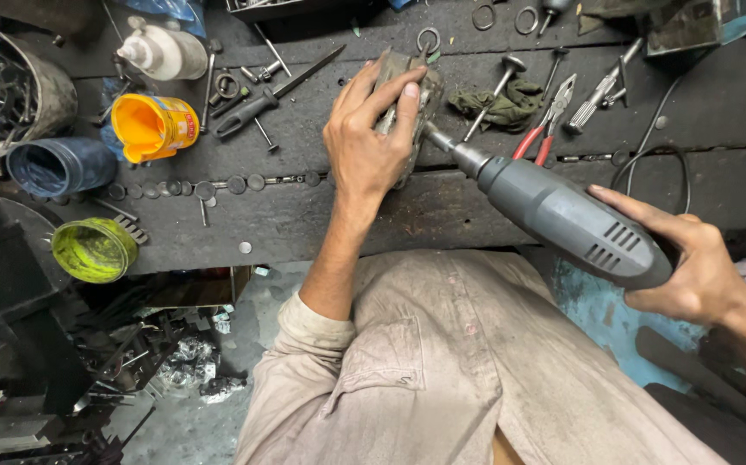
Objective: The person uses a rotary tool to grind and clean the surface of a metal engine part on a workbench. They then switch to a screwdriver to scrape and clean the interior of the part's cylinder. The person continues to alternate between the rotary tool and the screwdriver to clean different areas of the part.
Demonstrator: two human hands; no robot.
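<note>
My left hand (364,142) presses down on a grey metal part (416,86) lying on the dark wooden workbench (442,207), fingers wrapped over its top. My right hand (692,263) grips the rear of a grey electric drill (562,215). The drill's nose points up and left, and its tip meets the right side of the metal part, just under my left fingers.
Red-handled pliers (545,129), a green rag (498,103), valves and a screwdriver (261,103) lie on the bench. At the left stand an orange can (153,127), a blue cup (59,165), a green-stained tin (93,250), a white bottle (162,50) and a bucket of metal parts (3,86).
</note>
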